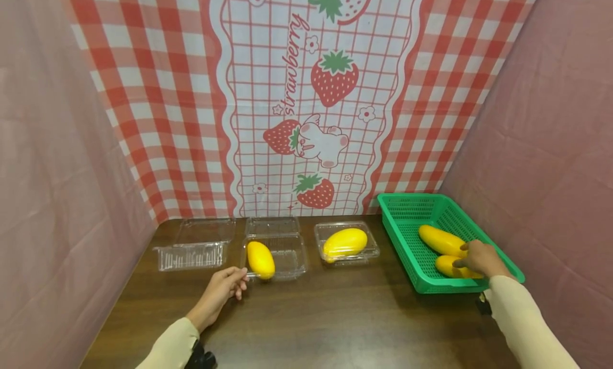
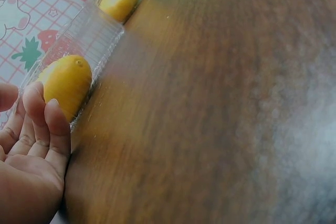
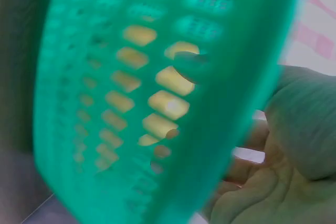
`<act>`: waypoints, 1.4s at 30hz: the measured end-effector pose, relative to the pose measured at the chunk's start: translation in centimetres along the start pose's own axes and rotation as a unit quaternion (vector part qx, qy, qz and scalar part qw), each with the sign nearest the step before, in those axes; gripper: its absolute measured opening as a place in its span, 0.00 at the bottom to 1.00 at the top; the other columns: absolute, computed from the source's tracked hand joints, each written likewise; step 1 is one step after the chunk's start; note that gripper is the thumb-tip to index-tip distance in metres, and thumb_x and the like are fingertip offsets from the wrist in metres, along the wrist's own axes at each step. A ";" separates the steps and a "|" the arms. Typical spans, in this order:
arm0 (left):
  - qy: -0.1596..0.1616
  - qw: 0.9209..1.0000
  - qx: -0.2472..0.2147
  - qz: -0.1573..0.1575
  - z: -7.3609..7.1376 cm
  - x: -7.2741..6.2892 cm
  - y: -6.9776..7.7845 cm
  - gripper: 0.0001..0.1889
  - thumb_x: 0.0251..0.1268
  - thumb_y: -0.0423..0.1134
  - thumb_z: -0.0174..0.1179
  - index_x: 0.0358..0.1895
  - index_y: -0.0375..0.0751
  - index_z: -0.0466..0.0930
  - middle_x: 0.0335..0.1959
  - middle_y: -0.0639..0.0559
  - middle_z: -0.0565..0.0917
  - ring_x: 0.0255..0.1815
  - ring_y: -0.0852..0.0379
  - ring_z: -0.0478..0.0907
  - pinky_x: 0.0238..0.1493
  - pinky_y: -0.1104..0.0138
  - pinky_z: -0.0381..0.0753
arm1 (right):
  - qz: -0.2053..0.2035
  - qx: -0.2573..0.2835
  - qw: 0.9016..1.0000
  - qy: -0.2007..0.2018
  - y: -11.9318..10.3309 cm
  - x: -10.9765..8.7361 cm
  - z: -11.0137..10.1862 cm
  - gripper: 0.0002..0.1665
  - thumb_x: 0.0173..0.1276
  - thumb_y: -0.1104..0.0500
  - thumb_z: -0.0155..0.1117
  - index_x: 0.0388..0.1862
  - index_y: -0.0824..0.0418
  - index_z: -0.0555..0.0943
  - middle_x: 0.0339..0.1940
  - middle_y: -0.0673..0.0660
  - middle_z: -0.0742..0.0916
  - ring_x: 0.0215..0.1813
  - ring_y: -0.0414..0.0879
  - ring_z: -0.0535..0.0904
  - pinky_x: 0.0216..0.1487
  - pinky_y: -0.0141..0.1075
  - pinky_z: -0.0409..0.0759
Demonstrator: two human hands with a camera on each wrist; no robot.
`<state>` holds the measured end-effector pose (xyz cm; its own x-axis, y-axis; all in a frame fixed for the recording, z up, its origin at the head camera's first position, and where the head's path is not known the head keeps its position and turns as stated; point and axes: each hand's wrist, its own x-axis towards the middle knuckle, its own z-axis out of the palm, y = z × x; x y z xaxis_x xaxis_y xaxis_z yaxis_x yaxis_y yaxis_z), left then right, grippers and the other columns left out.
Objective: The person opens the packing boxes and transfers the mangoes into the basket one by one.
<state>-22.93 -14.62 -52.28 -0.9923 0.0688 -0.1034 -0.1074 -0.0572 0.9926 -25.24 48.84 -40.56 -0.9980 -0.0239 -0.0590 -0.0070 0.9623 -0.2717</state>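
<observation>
Near the front left corner of the middle clear plastic container (image 1: 289, 262), my left hand (image 1: 222, 292) pinches the rim between thumb and fingertips. This container's lid is folded back, and a yellow mango (image 1: 261, 260) lies in its left half. On the right, my right hand (image 1: 483, 259) reaches into the green basket (image 1: 416, 284), its thumb and fingers round the nearer mango (image 1: 447, 266). Just behind that lies another mango (image 1: 438, 239), close by the index finger. Through the basket's holes, the right wrist view shows yellow mango (image 3: 168, 105) with fingertips on both sides.
A closed clear container (image 1: 371, 254) with a mango (image 1: 346, 243) inside stands between the middle container and the basket. At the far left is an open container (image 1: 191, 257) with its lid back. The patterned cloth (image 1: 306, 119) hangs behind the brown table (image 1: 325, 321).
</observation>
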 end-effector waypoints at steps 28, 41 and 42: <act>-0.002 1.000 0.010 -0.002 -0.1 -0.1 0.1 0.16 0.78 0.41 0.58 0.41 0.26 0.79 0.27 0.47 0.79 0.24 0.56 0.72 0.28 0.67 0.78 | -0.088 0.071 0.985 0.130 -14.0 2.6 1.1 0.38 0.68 0.45 0.74 0.62 0.73 0.80 0.54 0.72 0.86 0.47 0.61 0.85 0.47 0.55 0.84; -0.006 1.000 0.011 0.000 -0.3 -0.2 0.3 0.17 0.78 0.42 0.58 0.41 0.27 0.79 0.27 0.47 0.79 0.24 0.57 0.72 0.28 0.68 0.78 | -0.127 0.097 0.978 0.135 -20.1 3.7 2.4 0.34 0.68 0.47 0.74 0.62 0.70 0.80 0.55 0.68 0.86 0.51 0.61 0.84 0.47 0.52 0.84; -0.006 1.000 0.012 -0.001 -0.3 -0.3 0.2 0.17 0.78 0.42 0.58 0.40 0.27 0.79 0.27 0.48 0.79 0.24 0.57 0.72 0.28 0.68 0.78 | -0.133 0.098 0.977 0.134 -20.5 3.9 2.6 0.34 0.68 0.48 0.75 0.62 0.71 0.81 0.55 0.68 0.86 0.51 0.61 0.84 0.48 0.52 0.84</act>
<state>-22.72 -14.93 -52.03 -0.9911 0.0813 -0.1054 -0.1083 -0.0325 0.9936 -28.78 28.35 -37.70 -0.9432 -0.1688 0.2860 -0.2824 0.8608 -0.4233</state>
